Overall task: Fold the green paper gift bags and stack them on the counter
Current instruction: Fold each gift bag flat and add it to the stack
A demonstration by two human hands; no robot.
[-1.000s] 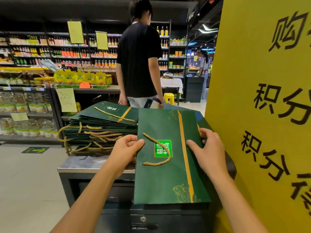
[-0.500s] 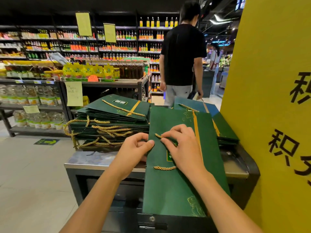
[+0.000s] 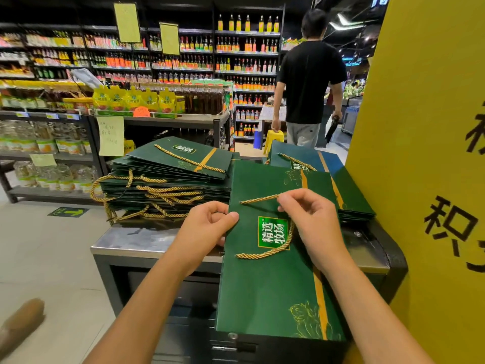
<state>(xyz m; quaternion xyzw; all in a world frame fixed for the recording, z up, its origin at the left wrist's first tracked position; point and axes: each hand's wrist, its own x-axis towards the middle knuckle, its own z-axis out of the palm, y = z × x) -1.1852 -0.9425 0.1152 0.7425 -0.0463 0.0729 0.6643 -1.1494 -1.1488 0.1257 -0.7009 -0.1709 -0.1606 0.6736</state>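
A flat green paper gift bag (image 3: 273,282) with a gold stripe and a green label lies lengthwise over the counter's front edge. My left hand (image 3: 207,227) grips its left edge near the top. My right hand (image 3: 312,222) pinches the bag's gold rope handle (image 3: 262,199) above the label. A tall stack of folded green bags (image 3: 168,185) sits on the metal counter (image 3: 136,243) to the left, rope handles hanging out. A lower stack of bags (image 3: 341,185) lies behind, to the right.
A big yellow sign board (image 3: 430,153) stands close on the right. A person in a black shirt (image 3: 309,80) walks away down the aisle holding a yellow stool (image 3: 274,140). Store shelves with bottles (image 3: 183,61) fill the back and left. Tiled floor (image 3: 44,258) lies left of the counter.
My right hand left the bag's right edge, came to the middle and pinched the rope handle. The left hand kept its grip. The person in black walked farther away to the right.
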